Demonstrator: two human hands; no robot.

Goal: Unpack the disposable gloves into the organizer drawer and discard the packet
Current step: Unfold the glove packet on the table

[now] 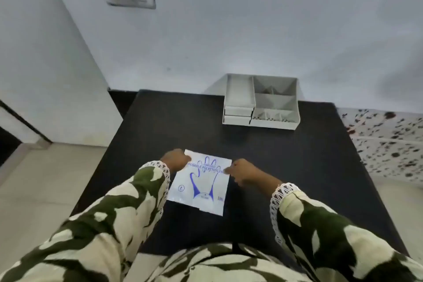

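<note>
Pinching both top corners of the glove packet [199,184], my left hand [175,159] and right hand [243,173] hold it flat; the organizer [274,121] sits far ahead, rightward.

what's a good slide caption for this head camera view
Both hands, left and right, grip the top corners of a white blue-printed disposable glove packet on a black table, grey compartmented organizer behind.

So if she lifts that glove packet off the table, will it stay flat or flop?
Probably flop: the glove packet looks like a thin plastic pouch lying flat on the black table. Its glossy film may be slippery. It seems light, since both hands grip only its top corners.
</note>
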